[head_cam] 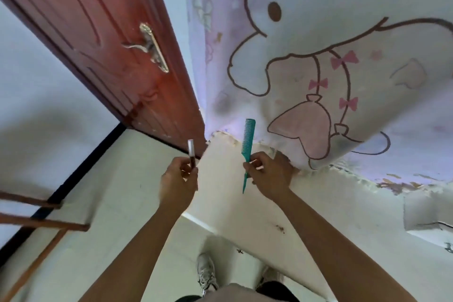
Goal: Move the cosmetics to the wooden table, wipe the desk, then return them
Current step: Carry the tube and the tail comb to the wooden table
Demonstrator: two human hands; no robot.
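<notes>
Red door [103, 39] and cartoon wall mural [318, 56] ahead, pale floor [117, 203] below; left hand [179, 179] pinches a slim tube [191, 154] upright, right hand [269, 174] grips a teal comb [247, 144] near its tail, teeth up, both raised at chest level and apart.

The comb [247, 142] looks like smooth teal plastic. The cosmetic tube [191, 153] has a shiny silver cap over a dark, glossy body. The door [103, 39] is reddish-brown wood with a slight sheen; its handle [149, 46] is bright, polished metal. The wall's cartoon covering [318, 56] peels raggedly along its lower edge.
</notes>
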